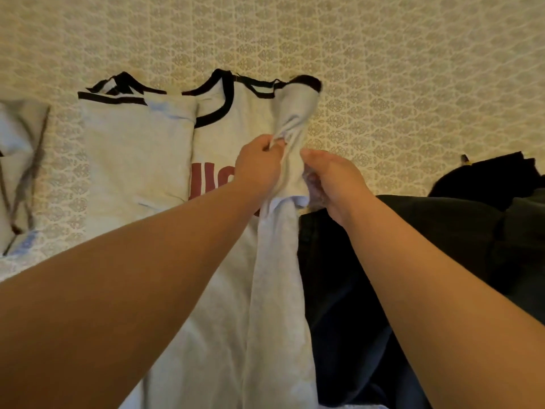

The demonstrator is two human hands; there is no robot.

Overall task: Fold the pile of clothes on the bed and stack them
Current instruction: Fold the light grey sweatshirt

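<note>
A white T-shirt [224,255] with black trim at the neck and sleeve and red lettering on the chest lies spread on the bed [383,69], running from the middle of the view down to 6 o'clock, its collar pointing toward 12 o'clock. The left hand [259,163] pinches the gathered cloth of the shirt's right-side sleeve, fingers curled around a bunch of fabric just below the black cuff. The right hand [333,181], just beside it toward 3 o'clock, grips the same folded-in edge of the shirt, fingers clenched on the cloth where the side panel doubles over. A second white garment [132,149] with black trim lies folded at 9 o'clock, touching the shirt's left side. Another pale garment [20,172] sits at the far 9 o'clock edge. Dark clothes [442,261] lie heaped from 3 to 5 o'clock, against the shirt's right edge.
</note>
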